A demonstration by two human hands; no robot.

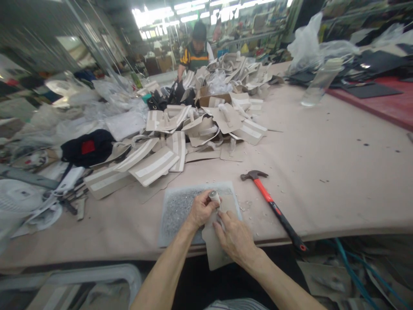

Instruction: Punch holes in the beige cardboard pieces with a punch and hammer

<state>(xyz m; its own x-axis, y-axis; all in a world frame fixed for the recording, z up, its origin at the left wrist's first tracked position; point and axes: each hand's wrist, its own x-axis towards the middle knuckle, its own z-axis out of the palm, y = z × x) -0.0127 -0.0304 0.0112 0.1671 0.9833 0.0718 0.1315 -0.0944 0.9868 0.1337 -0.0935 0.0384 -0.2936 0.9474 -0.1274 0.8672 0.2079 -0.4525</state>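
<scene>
- At the far left, a white fan (19, 196) stood at the edge of the surface (322, 172), with a grey-rimmed bin (130, 277) low in front.
- Next came a dark cap (88, 148) with a red patch, lying beside clear plastic bags and a large heap of beige panels (156, 165).
- Behind the heap, a person (196, 54) in a dark top with yellow and orange bands reached one arm down to some black items.
- Near the front edge lay a speckled grey slab (179, 215), under both hands.
- The left hand (202, 209) came in along a bare forearm slanting up and to the right, its thumb and fingers closed around a pale cylinder (214, 196) that stood roughly upright over a single panel (216, 249).
- That panel lay partly on the slab, its near end reaching past the front edge.
- The right hand (237, 236) came up from the lower right, wrist low, fingers bent, fingertips at the panel near the cylinder's foot; whether they pinched anything small, I could not tell.
- Right of the hands, a claw hammer (272, 204) lay slantwise, its head away.
- Farther back stood a clear bottle (318, 88), tilted in view, near a red board (380, 99).
</scene>
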